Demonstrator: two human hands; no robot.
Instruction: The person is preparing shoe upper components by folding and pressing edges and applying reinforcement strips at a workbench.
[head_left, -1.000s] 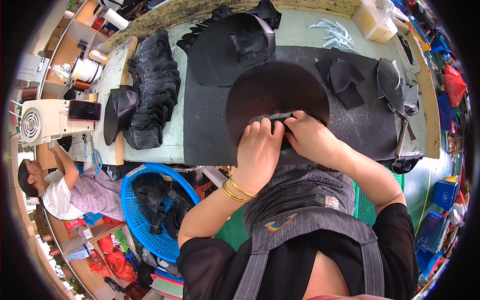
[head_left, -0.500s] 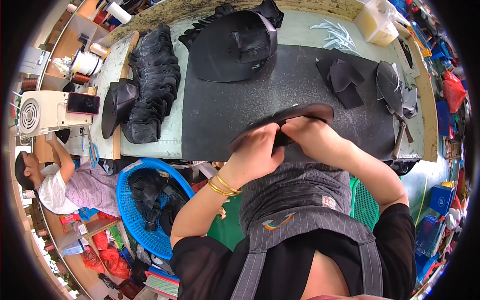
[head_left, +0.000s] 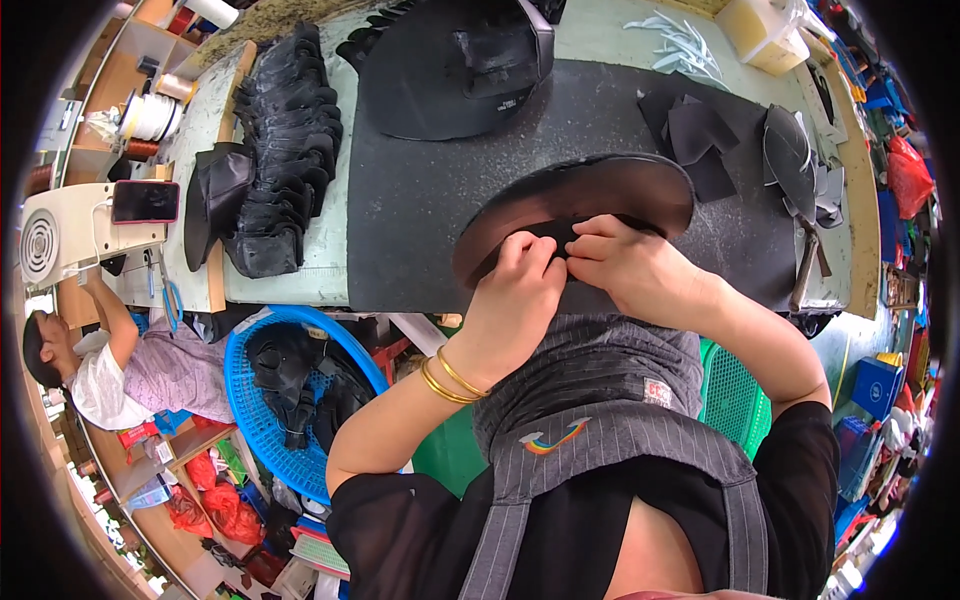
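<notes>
A curved black leather-like piece with a brownish inner face is held tilted up over the near edge of the table. The fingers of my left hand pinch its lower edge near the middle. Close beside it, the bent fingers of my right hand grip the same edge, almost meeting the left ones. Part of that edge is hidden behind the fingers. Beyond the hands, a large rounded black piece with a pocket-like patch lies at the far side of the black mat.
Overlapping black pieces form a row at the left. Black scraps, white strips, a hammer and a yellowish container are at the right. Below the table stands a blue basket; a person works far left.
The held piece has tipped so more of its brownish inner face shows. Both hands have shifted their fingers along its edge, staying close together. The whole view has moved slightly.
</notes>
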